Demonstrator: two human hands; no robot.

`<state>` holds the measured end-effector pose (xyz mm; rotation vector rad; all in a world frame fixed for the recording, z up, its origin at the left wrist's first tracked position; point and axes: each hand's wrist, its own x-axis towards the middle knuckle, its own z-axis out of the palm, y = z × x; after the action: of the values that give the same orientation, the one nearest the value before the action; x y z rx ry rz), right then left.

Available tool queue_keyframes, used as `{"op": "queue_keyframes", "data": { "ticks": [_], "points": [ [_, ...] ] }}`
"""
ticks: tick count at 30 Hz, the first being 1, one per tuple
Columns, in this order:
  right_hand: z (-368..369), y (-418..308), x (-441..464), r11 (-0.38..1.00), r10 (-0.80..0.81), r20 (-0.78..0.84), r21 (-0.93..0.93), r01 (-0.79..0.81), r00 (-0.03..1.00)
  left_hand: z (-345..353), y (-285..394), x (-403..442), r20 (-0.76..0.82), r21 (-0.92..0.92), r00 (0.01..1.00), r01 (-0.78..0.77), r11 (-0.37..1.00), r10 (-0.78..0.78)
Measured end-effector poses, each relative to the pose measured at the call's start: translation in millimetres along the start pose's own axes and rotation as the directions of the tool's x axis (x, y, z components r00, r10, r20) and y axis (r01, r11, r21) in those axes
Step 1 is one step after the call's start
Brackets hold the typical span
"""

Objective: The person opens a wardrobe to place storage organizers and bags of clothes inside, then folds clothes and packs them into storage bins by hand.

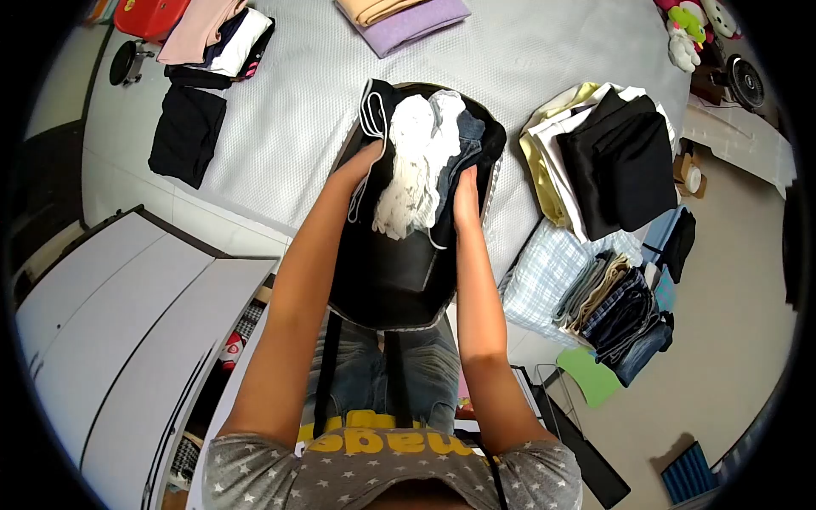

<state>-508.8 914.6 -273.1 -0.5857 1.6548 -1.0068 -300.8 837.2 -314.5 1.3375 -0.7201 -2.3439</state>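
An open black bag (387, 285) lies at the bed's edge in front of my body, with a bundle of clothes in its far half. White crumpled garments (416, 161) are on top, beside dark blue denim (466, 144) and a black garment with white piping (367, 183). My left hand (367, 160) grips the bundle's left side, its fingers tucked behind the black garment. On the opposite side my right hand (467, 185) presses against the denim, fingers mostly hidden. The bag's near half shows its bare black lining.
On the grey bed (289, 110) are a stack of black, white and yellow clothes (616, 166), folded purple cloth (416, 27) and folded black cloth (187, 136). Rolled trousers (608, 293) fill a checked container at right. White drawers (127, 323) stand at left.
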Motion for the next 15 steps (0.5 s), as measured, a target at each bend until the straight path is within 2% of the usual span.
{"op": "queue_keyframes", "data": {
  "ticks": [2, 3, 4, 5, 6, 7, 9, 10, 11, 12, 13, 15],
  "points": [
    [-1, 6, 13, 1.0, 0.001, -0.042, -0.03, -0.002, 0.999, -22, -18, 36, 0.01, 0.143, 0.998, -0.067, 0.987, 0.066],
    [-4, 7, 18, 0.999, 0.005, -0.058, -0.048, -0.008, 0.998, -23, -14, 46, 0.012, 0.144, 0.998, -0.07, 0.987, 0.069],
    [-8, 9, 20, 0.997, 0.013, -0.071, -0.069, -0.018, 0.997, -22, -13, 55, -0.219, 0.423, 0.954, -0.097, 0.901, 0.206],
    [-13, 12, 21, 0.995, 0.021, -0.084, -0.092, -0.029, 0.996, -19, -16, 61, -0.387, 0.664, 0.837, -0.038, 0.747, 0.387],
    [-16, 13, 20, 0.988, 0.036, -0.104, -0.147, -0.051, 0.994, -1, -7, 42, -0.392, 0.537, 0.792, -0.215, 0.815, 0.467],
    [-18, 13, 19, 0.977, 0.05, -0.124, -0.2, -0.074, 0.991, -3, -16, 48, -0.346, 0.438, 0.748, -0.405, 0.803, 0.566],
    [-11, 12, 12, 0.977, -0.012, -0.183, -0.213, -0.028, 0.983, -14, -16, 60, -0.287, 0.433, 0.824, -0.344, 0.833, 0.489],
    [-8, 9, 7, 0.973, -0.071, -0.24, -0.231, 0.015, 0.968, -3, -2, 48, -0.329, 0.076, 0.913, -0.229, 0.971, 0.241],
    [-9, 5, 7, 0.973, -0.069, -0.24, -0.23, 0.012, 0.968, 17, 25, 27, -0.273, -0.289, 0.962, -0.07, 0.955, -0.012],
    [-11, 0, 6, 0.99, -0.063, -0.163, -0.133, 0.041, 0.985, 39, 45, 8, -0.215, -0.196, 0.975, -0.1, 0.975, 0.057],
    [-13, -3, 7, 0.998, -0.064, -0.086, -0.034, 0.061, 0.994, 40, 45, 10, -0.215, -0.198, 0.975, -0.095, 0.976, 0.051],
    [-15, -6, 11, 0.983, -0.091, 0.068, 0.169, 0.079, 0.994, 36, 48, 22, -0.135, 0.096, 0.986, -0.086, 0.992, 0.099]
  ]
}}
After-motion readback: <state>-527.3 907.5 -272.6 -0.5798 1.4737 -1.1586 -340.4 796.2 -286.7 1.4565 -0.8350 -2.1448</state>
